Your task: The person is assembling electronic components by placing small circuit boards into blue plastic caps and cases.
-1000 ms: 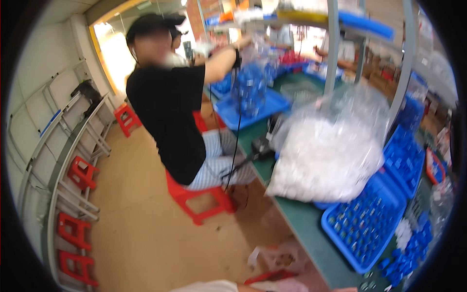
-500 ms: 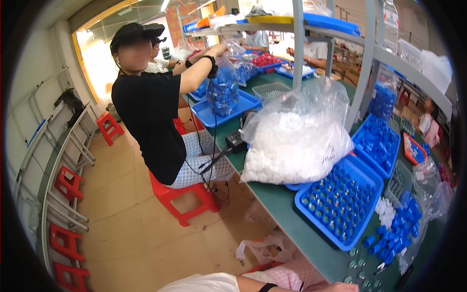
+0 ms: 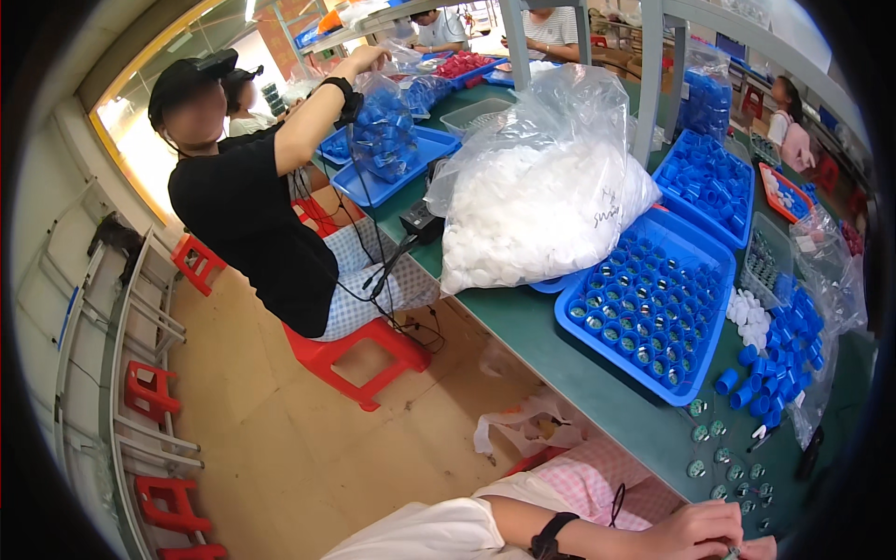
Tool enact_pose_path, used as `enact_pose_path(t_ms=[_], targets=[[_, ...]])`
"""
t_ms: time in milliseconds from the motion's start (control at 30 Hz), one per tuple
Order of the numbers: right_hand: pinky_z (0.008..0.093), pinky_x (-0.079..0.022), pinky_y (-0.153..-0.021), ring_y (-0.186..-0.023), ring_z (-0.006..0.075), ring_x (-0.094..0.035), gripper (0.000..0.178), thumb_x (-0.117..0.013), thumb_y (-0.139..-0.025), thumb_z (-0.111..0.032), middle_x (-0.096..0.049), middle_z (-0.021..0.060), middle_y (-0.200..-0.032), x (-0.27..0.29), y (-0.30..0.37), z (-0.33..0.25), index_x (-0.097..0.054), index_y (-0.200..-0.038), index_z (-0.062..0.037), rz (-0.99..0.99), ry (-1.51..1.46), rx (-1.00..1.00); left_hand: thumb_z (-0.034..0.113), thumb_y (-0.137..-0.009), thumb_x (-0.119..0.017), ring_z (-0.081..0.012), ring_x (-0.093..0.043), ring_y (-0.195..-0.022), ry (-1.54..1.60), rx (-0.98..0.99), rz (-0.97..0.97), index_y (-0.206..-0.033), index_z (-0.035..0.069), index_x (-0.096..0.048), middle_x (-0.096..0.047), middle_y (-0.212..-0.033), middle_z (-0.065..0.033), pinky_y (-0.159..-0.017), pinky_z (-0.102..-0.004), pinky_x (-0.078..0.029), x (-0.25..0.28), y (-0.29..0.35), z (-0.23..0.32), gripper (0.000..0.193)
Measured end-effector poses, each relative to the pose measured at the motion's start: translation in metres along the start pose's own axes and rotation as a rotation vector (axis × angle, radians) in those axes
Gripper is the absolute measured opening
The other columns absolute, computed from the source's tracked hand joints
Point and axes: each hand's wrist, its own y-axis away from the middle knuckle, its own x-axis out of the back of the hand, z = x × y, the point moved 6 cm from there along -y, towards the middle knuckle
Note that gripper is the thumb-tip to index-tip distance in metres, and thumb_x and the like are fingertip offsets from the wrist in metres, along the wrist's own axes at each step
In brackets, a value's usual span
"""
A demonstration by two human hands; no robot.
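Note:
My left hand [image 3: 693,530] is at the lower edge over the green table, a black band round its wrist. Its fingers are curled and pressed together on something small, mostly hidden by the fingers and the frame's edge. Only the fingertips of my right hand [image 3: 760,549] show, close beside the left ones at the same small thing. Just beyond the hands lie several small round green circuit boards [image 3: 721,455]. Past them is a loose heap of blue plastic cups [image 3: 777,369], next to a little pile of white round pieces [image 3: 747,315].
A blue tray [image 3: 569,322] holds rows of blue cups with round boards inside. Behind it stand a big clear bag of white pieces [image 3: 541,215] and another tray of blue cups [image 3: 707,187]. A co-worker in black [image 3: 252,215] sits on a red stool [image 3: 359,359] at left.
The view has tilted and shifted, so the table's things sit higher in the picture. My left hand has come further into view, and fingertips of my right hand now show beside it.

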Motion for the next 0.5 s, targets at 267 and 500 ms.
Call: enact_pose_path(t_ms=[267, 500], targets=[[0.0244, -0.042, -0.051, -0.056, 0.0154, -0.057, 0.015, -0.076, -0.058, -0.01, -0.062, 0.0071, -0.062, -0.021, -0.033, 0.024, -0.064, -0.063, -0.0024, 0.205, -0.126, 0.016, -0.002, -0.073, -0.07, -0.0167, -0.059, -0.08, -0.166, 0.025, 0.075, -0.093, 0.001, -0.063, -0.062, -0.089, -0.0063, -0.073, -0.0292, -0.048, 0.029, 0.004, -0.007, 0.021], [0.0265, -0.048, -0.064, -0.07, 0.0161, -0.062, 0.019, -0.079, -0.062, 0.0, -0.067, 0.0086, -0.078, 0.006, -0.034, 0.067, -0.069, -0.078, 0.0006, -0.089, -0.22, -0.268, 0.001, -0.065, -0.078, -0.0211, -0.061, -0.078, -0.307, 0.233, -0.323, -0.084, 0.003, -0.064, -0.063, -0.083, -0.0081, -0.066, -0.0304, -0.048, 0.024, -0.005, -0.052, 0.024]])
